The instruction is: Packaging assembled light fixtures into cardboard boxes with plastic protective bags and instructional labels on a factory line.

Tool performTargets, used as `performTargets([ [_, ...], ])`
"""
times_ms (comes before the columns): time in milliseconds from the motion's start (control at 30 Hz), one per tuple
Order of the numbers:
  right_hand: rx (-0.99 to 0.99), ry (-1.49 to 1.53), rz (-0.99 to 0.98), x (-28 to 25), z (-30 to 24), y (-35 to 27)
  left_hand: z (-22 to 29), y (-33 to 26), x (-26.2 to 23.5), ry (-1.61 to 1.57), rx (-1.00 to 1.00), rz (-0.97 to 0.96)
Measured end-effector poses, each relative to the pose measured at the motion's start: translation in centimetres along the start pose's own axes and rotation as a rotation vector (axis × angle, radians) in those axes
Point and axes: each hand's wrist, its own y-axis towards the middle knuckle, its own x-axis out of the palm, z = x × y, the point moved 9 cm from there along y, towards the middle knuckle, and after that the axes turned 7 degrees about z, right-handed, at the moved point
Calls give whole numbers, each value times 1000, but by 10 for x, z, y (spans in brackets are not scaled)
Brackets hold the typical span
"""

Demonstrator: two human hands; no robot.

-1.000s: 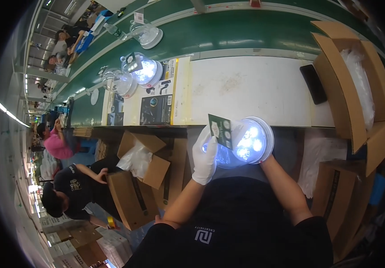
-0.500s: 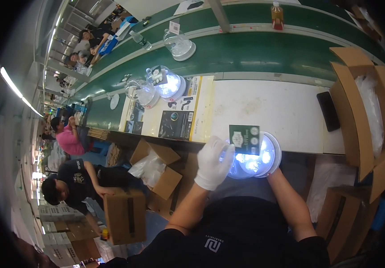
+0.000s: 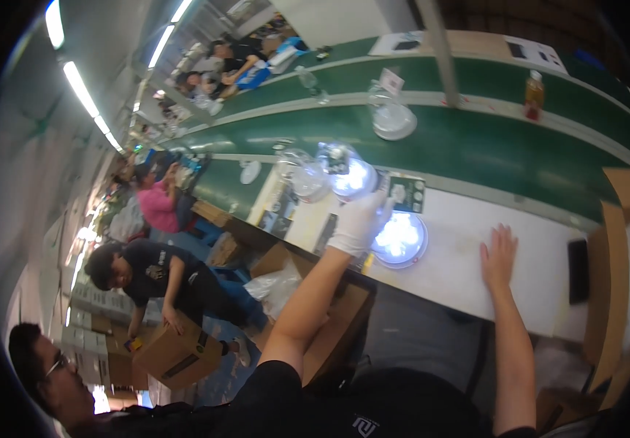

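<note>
My left hand (image 3: 360,219), in a white glove, grips a round lit lamp (image 3: 399,239) with a dark card (image 3: 405,193) at its far edge, holding it at the white worktable (image 3: 446,270). My right hand (image 3: 499,257) is bare and lies flat, fingers spread, on the white table to the right of the lamp. Just beyond the glove, another lit round lamp (image 3: 351,177) and a clear dome lamp (image 3: 306,181) sit at the table's far left.
A green conveyor belt (image 3: 475,146) runs behind the table with a lamp (image 3: 394,119) and a bottle (image 3: 534,93) on it. A black phone (image 3: 578,271) lies right, near an open cardboard box (image 3: 614,292). A person (image 3: 176,281) carries a carton (image 3: 177,356) at left; others work farther back.
The lit lamp has gone from being held in both hands over my lap to the table. My right hand has let go and now lies flat on the table.
</note>
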Motion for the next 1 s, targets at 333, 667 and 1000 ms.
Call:
performTargets([
  [333, 134, 22, -58, 2, 5, 6, -45, 33, 9, 138, 63, -118],
  [667, 129, -28, -85, 3, -2, 17, -35, 205, 19, 113, 40, -197],
  [1000, 208, -33, -152, 0, 3, 22, -69, 334, 195, 331, 17, -430],
])
